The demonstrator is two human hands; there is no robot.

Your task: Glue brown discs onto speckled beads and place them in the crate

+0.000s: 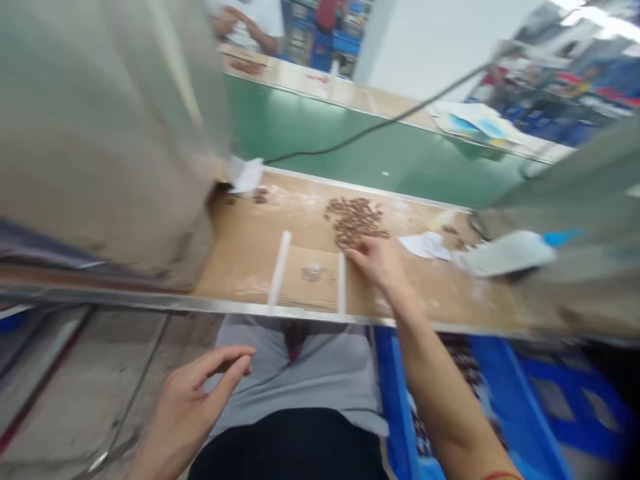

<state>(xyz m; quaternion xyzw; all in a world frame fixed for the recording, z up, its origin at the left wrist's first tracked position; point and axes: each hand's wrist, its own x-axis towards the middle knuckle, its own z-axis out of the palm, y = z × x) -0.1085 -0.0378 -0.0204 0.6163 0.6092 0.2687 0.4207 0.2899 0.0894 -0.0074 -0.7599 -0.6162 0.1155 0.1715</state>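
A heap of small reddish-brown pieces [356, 220] is spread on the brown worktop; their exact kind is too small to tell. At the near edge of this heap, my right hand [377, 263] has thumb and fingers drawn together, and anything between them is hidden. My left hand [195, 393] hovers over my lap, in front of the table edge. Its thumb and forefinger tips nearly meet in a pinch, with no piece clearly visible there. A small clear round object [312, 271] lies on a cardboard patch [305, 297] between two white strips [279, 268].
Metal housings [110, 147] stand left and right. Beyond the worktop runs a green belt [310, 127], crossed by a black cable [345, 143]. A white bottle with a blue tip [510, 253] lies at right. Blue crates [525, 400] are below. Another person [247, 23] is across.
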